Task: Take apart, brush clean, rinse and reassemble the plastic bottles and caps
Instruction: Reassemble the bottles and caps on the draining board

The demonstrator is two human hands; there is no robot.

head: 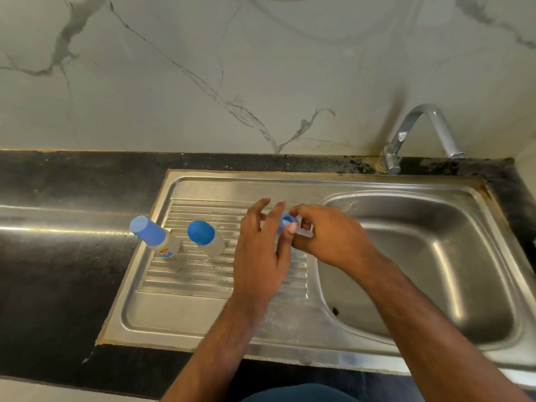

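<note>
Stainless steel forms the sink unit (pixel 290 332), with a ribbed drainboard (pixel 185 271) on the left and a basin (pixel 435 271) on the right, set into a black stone counter (pixel 58 285). Over the inner edge of the drainboard, the right hand (pixel 327 236) curls its fingers around a small clear plastic bottle (pixel 306 232), most of which is hidden in the grip. The left hand (pixel 261 256) meets it there: its thumb and one finger appear to pinch a blue cap (pixel 287 220) at the bottle's mouth, while the other fingers spread loosely upward. Whether the cap is seated on the bottle or just off it cannot be told.

Two more bottles stand on the drainboard to the left, well apart from the hands. The far-left labelled bottle (pixel 162 245) wears a tall blue cap (pixel 146 229); the one beside it, a clear bottle (pixel 213 246), carries a round blue cap (pixel 201 232).

A chrome tap (pixel 417 132) rises from the counter behind the basin, against a marble-patterned wall (pixel 203 68).
</note>
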